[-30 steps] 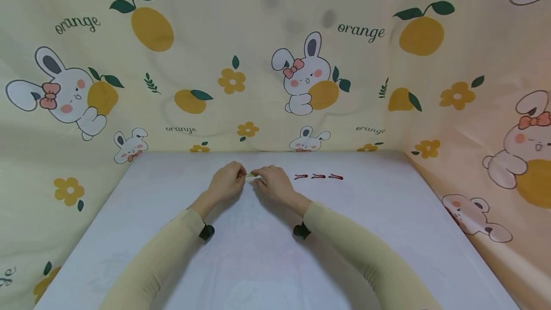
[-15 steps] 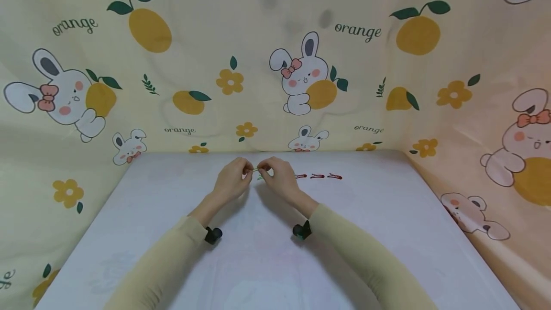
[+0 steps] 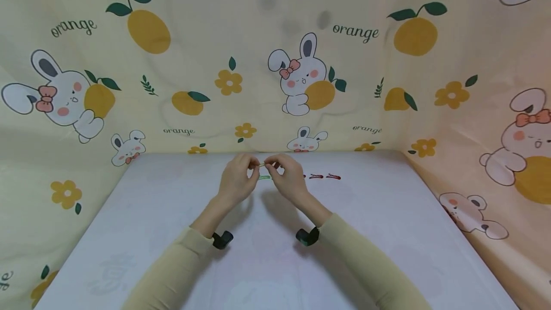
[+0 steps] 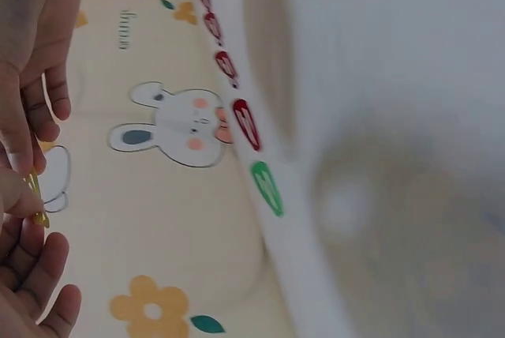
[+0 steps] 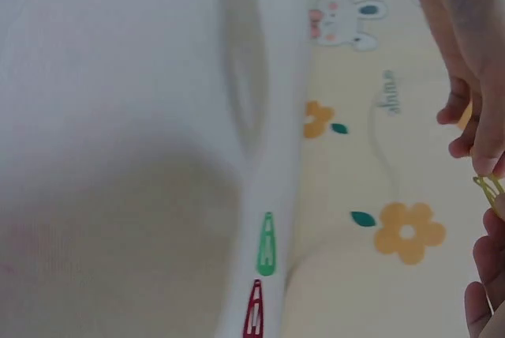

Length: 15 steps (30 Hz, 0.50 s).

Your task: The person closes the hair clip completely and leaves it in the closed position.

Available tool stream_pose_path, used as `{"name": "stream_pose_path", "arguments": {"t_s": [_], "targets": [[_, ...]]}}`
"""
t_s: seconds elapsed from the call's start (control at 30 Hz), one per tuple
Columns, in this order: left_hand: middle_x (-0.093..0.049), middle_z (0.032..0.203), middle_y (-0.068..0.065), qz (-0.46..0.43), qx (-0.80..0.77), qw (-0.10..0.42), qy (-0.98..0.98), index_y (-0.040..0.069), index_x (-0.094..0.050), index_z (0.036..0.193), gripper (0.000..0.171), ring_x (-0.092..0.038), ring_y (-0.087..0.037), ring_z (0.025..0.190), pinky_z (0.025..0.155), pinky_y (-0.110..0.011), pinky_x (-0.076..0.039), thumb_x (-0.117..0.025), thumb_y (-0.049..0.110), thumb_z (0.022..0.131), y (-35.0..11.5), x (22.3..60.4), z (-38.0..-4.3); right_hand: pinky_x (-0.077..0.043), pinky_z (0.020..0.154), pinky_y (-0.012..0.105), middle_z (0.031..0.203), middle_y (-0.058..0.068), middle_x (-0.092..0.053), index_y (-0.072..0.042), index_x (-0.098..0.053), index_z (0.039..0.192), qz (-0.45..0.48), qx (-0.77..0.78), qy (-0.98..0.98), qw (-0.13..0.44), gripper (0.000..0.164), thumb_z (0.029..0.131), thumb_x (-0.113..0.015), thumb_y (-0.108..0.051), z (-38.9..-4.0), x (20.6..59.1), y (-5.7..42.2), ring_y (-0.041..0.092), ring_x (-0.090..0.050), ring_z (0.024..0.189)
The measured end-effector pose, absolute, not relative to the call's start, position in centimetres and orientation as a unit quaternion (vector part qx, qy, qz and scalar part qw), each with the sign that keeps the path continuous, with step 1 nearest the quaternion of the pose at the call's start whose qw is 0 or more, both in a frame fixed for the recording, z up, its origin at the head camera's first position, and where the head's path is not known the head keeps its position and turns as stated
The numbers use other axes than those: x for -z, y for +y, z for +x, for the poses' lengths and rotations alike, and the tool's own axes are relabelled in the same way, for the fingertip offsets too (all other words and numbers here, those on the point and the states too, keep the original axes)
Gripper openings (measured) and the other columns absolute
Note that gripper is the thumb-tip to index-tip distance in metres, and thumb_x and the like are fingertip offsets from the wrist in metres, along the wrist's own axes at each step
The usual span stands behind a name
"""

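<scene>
A small yellow hair clip (image 3: 262, 165) is pinched between both hands, raised above the far part of the table. My left hand (image 3: 236, 178) holds one end with thumb and fingertips. My right hand (image 3: 289, 178) pinches the other end. In the right wrist view the yellow clip (image 5: 489, 188) shows its slim frame, partly covered by fingertips. Below the hands a green hair clip (image 4: 267, 188) lies on the table, beside a red hair clip (image 4: 246, 125). More red clips (image 3: 316, 176) continue the row to the right.
The white table (image 3: 262, 252) ends at a cream curtain (image 3: 254, 61) printed with rabbits, oranges and flowers. That curtain also stands along the left and right sides. A dark wrist camera (image 3: 222, 239) sits under each forearm.
Both hands have risen from the tabletop with the yellow hair clip and shifted slightly right. The green clip has come into sight beneath them, while the nearest red clip is now partly covered.
</scene>
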<state>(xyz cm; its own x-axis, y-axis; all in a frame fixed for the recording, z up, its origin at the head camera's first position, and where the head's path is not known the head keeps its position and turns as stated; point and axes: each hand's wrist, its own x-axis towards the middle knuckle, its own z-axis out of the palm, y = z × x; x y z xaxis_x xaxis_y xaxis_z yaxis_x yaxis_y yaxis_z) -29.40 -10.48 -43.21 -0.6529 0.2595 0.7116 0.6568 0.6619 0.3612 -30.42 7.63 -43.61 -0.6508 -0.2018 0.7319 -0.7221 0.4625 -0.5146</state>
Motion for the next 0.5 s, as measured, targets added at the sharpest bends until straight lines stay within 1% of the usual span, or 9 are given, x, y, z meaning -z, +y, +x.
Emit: {"name": "stream_pose_path", "arguments": {"t_s": [0.1,0.2,0.23,0.3,0.43,0.47,0.5], "targets": [[-0.065,0.092,-0.012,-0.278,0.310,0.339,-0.843,0.001,-0.065,0.098,0.013,-0.064,-0.026,0.080,0.070,-0.040,-0.055,-0.072,-0.003,0.088,-10.0,42.9,-29.0,-0.055,0.075,0.032,0.095,0.008,-0.075,-0.004,-0.075,0.099,0.292,-0.446,-0.783,0.320,0.010,0.092,-0.076,0.001,-29.9,43.4,8.0,0.022,-0.068,0.083],[-0.064,0.093,-0.011,-0.282,0.311,0.347,-0.839,0.002,-0.065,0.100,0.014,-0.064,-0.026,0.081,0.071,-0.039,-0.054,-0.072,-0.002,0.089,-9.6,42.7,-28.7,-0.056,0.074,0.033,0.094,0.009,-0.075,-0.003,-0.075,0.098,0.295,-0.460,-0.769,0.331,0.008,0.091,-0.076,0.002,-29.5,43.2,8.4,0.023,-0.068,0.082],[-0.064,0.094,-0.010,-0.281,0.312,0.347,-0.839,0.003,-0.065,0.101,0.014,-0.064,-0.026,0.082,0.072,-0.039,-0.054,-0.072,-0.002,0.090,-9.4,42.7,-28.6,-0.057,0.073,0.036,0.094,0.010,-0.075,-0.002,-0.074,0.098,0.297,-0.466,-0.764,0.333,0.008,0.092,-0.075,0.002,-29.3,43.1,8.5,0.023,-0.068,0.081],[-0.064,0.096,-0.010,-0.278,0.318,0.346,-0.837,0.003,-0.065,0.102,0.014,-0.064,-0.026,0.084,0.074,-0.040,-0.053,-0.071,-0.001,0.091,-9.2,42.6,-28.3,-0.056,0.073,0.036,0.093,0.011,-0.075,-0.001,-0.074,0.097,0.299,-0.473,-0.756,0.339,0.008,0.091,-0.075,0.004,-29.0,43.0,8.6,0.023,-0.067,0.081],[-0.065,0.098,-0.009,-0.271,0.339,0.348,-0.831,0.005,-0.066,0.102,0.013,-0.064,-0.025,0.088,0.078,-0.042,-0.052,-0.072,0.001,0.092,-8.7,42.3,-27.7,-0.056,0.070,0.046,0.092,0.014,-0.074,0.000,-0.074,0.096,0.300,-0.494,-0.736,0.352,0.011,0.089,-0.075,0.008,-28.2,42.7,8.8,0.028,-0.067,0.079],[-0.065,0.099,-0.008,-0.271,0.344,0.350,-0.828,0.005,-0.067,0.102,0.012,-0.064,-0.025,0.089,0.079,-0.042,-0.052,-0.072,0.001,0.092,-8.6,42.2,-27.6,-0.056,0.069,0.045,0.092,0.013,-0.074,0.000,-0.074,0.096,0.297,-0.496,-0.734,0.355,0.011,0.089,-0.076,0.008,-27.9,42.6,8.8,0.028,-0.067,0.079],[-0.065,0.099,-0.008,-0.272,0.349,0.351,-0.825,0.005,-0.067,0.102,0.012,-0.065,-0.025,0.090,0.080,-0.042,-0.052,-0.072,0.001,0.092,-8.5,42.1,-27.4,-0.055,0.069,0.046,0.092,0.013,-0.074,0.000,-0.074,0.095,0.293,-0.500,-0.732,0.357,0.011,0.089,-0.076,0.008,-27.7,42.6,8.8,0.029,-0.067,0.079]]}}
